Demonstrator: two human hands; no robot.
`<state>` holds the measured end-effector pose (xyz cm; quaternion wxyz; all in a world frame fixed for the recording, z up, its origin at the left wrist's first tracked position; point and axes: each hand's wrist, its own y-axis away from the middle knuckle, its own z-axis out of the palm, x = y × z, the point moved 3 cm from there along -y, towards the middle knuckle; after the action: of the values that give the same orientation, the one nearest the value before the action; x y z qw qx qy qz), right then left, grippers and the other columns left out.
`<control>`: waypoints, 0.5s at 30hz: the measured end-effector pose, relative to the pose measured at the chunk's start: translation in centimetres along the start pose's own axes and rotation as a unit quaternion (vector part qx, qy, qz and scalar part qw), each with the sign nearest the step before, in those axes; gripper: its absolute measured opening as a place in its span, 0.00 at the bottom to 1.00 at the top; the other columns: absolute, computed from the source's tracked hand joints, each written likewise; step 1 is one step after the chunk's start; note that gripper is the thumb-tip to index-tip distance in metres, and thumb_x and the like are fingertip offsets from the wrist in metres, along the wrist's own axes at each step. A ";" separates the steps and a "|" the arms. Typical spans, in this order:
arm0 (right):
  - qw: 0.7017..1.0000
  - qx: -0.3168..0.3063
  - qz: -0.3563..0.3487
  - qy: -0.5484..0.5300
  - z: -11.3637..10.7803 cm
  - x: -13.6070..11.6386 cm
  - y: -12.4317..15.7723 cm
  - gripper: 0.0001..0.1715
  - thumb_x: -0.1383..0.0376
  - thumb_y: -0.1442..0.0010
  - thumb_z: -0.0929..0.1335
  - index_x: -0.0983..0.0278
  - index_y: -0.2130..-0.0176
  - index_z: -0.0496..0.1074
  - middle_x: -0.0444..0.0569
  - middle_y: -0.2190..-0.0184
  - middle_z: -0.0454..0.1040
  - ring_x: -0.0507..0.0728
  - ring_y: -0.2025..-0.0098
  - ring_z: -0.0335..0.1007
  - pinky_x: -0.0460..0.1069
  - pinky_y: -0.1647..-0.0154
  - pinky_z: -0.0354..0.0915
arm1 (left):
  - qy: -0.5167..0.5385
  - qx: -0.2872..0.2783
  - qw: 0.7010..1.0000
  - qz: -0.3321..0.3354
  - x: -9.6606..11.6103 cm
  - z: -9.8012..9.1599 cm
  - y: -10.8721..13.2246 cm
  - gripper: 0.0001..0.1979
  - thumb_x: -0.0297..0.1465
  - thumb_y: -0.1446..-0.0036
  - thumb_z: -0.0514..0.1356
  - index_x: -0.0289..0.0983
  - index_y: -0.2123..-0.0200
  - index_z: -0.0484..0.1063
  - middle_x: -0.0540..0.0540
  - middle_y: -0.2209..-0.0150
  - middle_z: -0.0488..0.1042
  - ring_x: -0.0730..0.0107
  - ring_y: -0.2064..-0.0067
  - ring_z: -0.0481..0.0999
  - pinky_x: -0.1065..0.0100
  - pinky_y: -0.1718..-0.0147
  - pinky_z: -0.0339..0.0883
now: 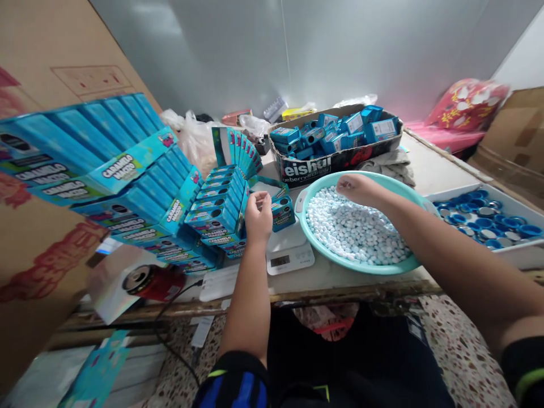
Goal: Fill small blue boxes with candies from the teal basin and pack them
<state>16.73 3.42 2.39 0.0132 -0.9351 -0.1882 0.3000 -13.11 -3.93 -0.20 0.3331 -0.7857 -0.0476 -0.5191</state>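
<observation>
My left hand, fingers curled, is between the stacked blue candy boxes and a small open blue box. Whatever it may hold is hidden. That open box is on a white digital scale, its display facing me. Over the far part of a turquoise basin is my right hand, its fingers closed together; what is in them does not show clearly. Pale blue and white candies fill much of the basin.
Behind the basin, a cardboard tray holds many blue containers. A white tray of blue lids lies at right. More display boxes rise at left, near a red can and a cable. The table's front edge runs before me.
</observation>
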 end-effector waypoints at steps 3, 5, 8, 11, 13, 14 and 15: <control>1.000 0.008 0.011 -0.005 0.0 0.1 0.0 0.07 0.63 0.37 0.67 0.63 0.66 0.73 0.49 0.67 0.75 0.56 0.66 0.68 0.50 0.65 0.60 | -0.003 0.003 1.000 0.003 0.1 0.0 0.1 0.11 0.40 0.36 0.61 0.39 0.57 0.75 0.43 0.57 0.79 0.62 0.54 0.79 0.61 0.53 0.73; 1.000 0.012 0.014 -0.010 -0.1 0.1 0.0 0.09 0.61 0.36 0.67 0.63 0.67 0.72 0.48 0.69 0.74 0.56 0.68 0.67 0.50 0.67 0.59 | -0.003 0.004 1.000 0.006 0.3 0.0 0.1 0.11 0.40 0.36 0.61 0.39 0.58 0.75 0.44 0.57 0.79 0.62 0.55 0.79 0.62 0.53 0.73; 1.000 0.013 0.013 -0.022 -0.1 0.3 0.1 0.10 0.60 0.36 0.66 0.62 0.68 0.71 0.46 0.72 0.71 0.55 0.70 0.65 0.50 0.68 0.58 | -0.004 0.011 1.000 0.013 0.7 -0.1 0.2 0.10 0.39 0.36 0.61 0.39 0.58 0.75 0.44 0.58 0.79 0.63 0.56 0.78 0.62 0.54 0.73; 1.000 0.014 0.016 -0.015 -0.2 0.6 0.0 0.11 0.60 0.36 0.67 0.62 0.68 0.70 0.46 0.74 0.70 0.55 0.70 0.63 0.50 0.69 0.56 | -0.004 0.016 1.000 0.011 1.2 -0.2 0.2 0.08 0.37 0.36 0.60 0.39 0.59 0.75 0.44 0.58 0.79 0.63 0.56 0.78 0.62 0.53 0.73; 1.000 0.012 0.020 0.000 -0.1 0.9 -0.1 0.11 0.59 0.36 0.67 0.62 0.69 0.71 0.46 0.73 0.71 0.55 0.70 0.64 0.50 0.68 0.56 | -0.003 0.018 1.000 0.011 1.3 -0.2 0.2 0.08 0.36 0.36 0.60 0.39 0.59 0.74 0.44 0.58 0.79 0.63 0.55 0.78 0.62 0.53 0.73; 1.000 0.010 0.020 0.005 -0.1 0.9 -0.2 0.11 0.59 0.37 0.68 0.62 0.69 0.71 0.47 0.73 0.72 0.56 0.70 0.64 0.50 0.67 0.57 | -0.002 0.020 1.000 0.011 1.4 -0.2 0.1 0.08 0.36 0.36 0.60 0.39 0.59 0.74 0.44 0.58 0.79 0.63 0.55 0.78 0.62 0.52 0.73; 1.000 0.007 0.019 0.009 0.0 1.0 -0.2 0.10 0.60 0.37 0.68 0.62 0.68 0.72 0.47 0.71 0.73 0.56 0.69 0.65 0.50 0.66 0.57 | -0.001 0.020 1.000 0.011 1.4 -0.2 0.1 0.07 0.36 0.36 0.60 0.39 0.59 0.74 0.44 0.58 0.80 0.63 0.54 0.78 0.62 0.52 0.73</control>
<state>17.42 4.01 1.89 0.0162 -0.9409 -0.1682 0.2935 -12.60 -4.56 0.98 0.3549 -0.7797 -0.0496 -0.5135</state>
